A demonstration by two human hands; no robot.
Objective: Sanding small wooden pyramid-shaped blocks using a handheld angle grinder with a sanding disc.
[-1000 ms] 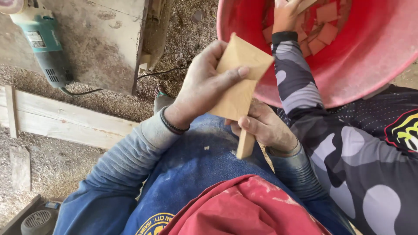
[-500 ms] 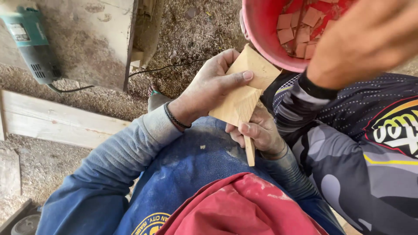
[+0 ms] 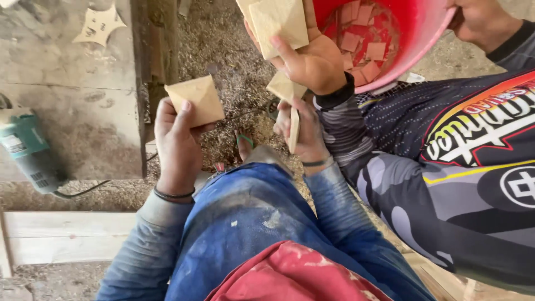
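My left hand (image 3: 177, 140) holds a flat square wooden piece (image 3: 195, 100) up by its lower edge. My right hand (image 3: 305, 135) grips a second wooden piece (image 3: 284, 87) together with a thin one seen edge-on (image 3: 293, 131). Just above my right hand, a co-worker's hand (image 3: 313, 62) in a patterned sleeve holds wooden squares (image 3: 280, 22). The co-worker's other hand (image 3: 478, 19) grips the rim of a red bucket (image 3: 426, 33) that contains several small wooden squares.
A teal angle grinder (image 3: 25, 151) lies on a concrete slab at the left, its cable trailing right. A pale plank (image 3: 67, 237) lies below it. A star-shaped wooden cutout (image 3: 100, 25) lies top left beside a dark post (image 3: 159, 56). Sawdust covers the ground.
My hands, together on one piece before, have parted; the left moved left with a square. The co-worker's hand has come out of the bucket with wooden squares.
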